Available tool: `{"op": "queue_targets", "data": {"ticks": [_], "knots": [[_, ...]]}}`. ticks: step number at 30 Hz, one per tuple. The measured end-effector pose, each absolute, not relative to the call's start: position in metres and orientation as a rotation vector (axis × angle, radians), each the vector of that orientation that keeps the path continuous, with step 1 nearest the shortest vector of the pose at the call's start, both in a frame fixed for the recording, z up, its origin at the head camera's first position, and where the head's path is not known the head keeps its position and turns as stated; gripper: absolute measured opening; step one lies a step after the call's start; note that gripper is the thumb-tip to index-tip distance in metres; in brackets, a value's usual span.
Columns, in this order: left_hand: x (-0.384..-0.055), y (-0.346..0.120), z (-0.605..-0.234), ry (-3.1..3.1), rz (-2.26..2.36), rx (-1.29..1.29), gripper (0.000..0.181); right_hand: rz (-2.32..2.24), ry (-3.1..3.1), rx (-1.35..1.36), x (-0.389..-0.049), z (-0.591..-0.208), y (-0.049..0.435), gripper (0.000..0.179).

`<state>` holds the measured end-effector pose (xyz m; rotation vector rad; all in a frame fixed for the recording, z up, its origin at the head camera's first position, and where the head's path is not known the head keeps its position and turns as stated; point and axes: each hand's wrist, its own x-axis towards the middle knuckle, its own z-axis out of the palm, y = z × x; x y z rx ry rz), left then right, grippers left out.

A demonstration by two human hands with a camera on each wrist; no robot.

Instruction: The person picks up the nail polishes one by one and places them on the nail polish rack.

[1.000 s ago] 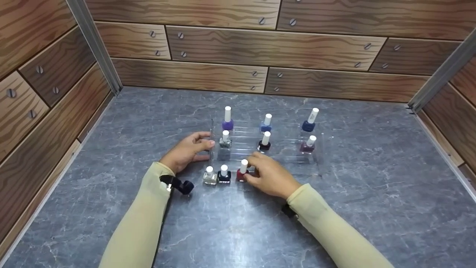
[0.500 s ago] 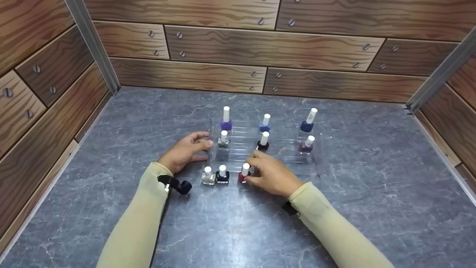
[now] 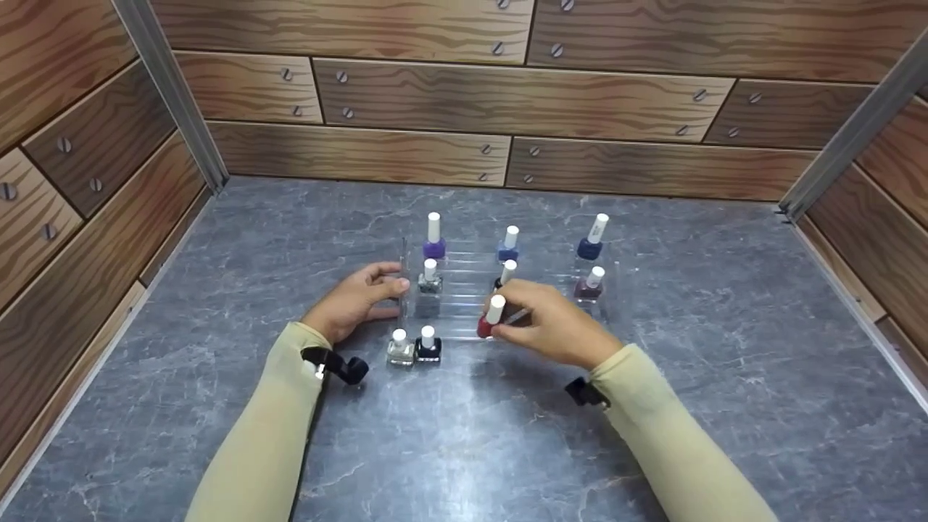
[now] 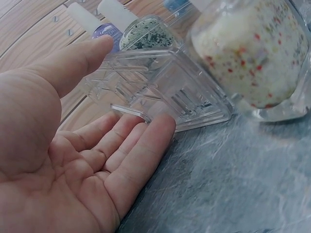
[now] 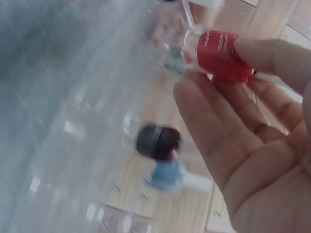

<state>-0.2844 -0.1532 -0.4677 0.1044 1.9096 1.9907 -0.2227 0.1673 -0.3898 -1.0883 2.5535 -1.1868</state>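
Observation:
My right hand (image 3: 557,328) pinches a red nail polish bottle (image 3: 489,326) with a white cap, lifted above the front of a clear stepped display rack (image 3: 464,308). In the right wrist view, thumb and fingers grip the red glass. My left hand (image 3: 354,301) is at the rack's left end, its fingers (image 4: 141,160) fairly straight against the clear plastic. The rack's upper step bears purple (image 3: 433,248), light blue (image 3: 508,253) and navy (image 3: 590,249) polishes. Below them stand a glitter polish (image 3: 430,283), a dark one (image 5: 158,141) partly behind my right hand, and a mauve one (image 3: 588,290).
On the table, just before the rack's left front, stand a pale speckled polish (image 3: 400,351) and a black polish (image 3: 428,349), side by side. Wood-patterned walls (image 3: 406,156) enclose the grey marbled tabletop (image 3: 449,449) at the back and sides.
My right hand has lifted the red nail polish off the table and carried it up and slightly right, toward the rack. My left hand keeps its place at the rack's end.

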Motion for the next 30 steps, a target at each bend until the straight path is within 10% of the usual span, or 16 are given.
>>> {"op": "queue_targets", "data": {"ticks": [30], "knots": [[-0.283,-0.154,-0.468,1.92,1.976,0.078,0.07,-0.905,2.784,-0.645,-0.231,-0.356,0.247,0.009]]}}
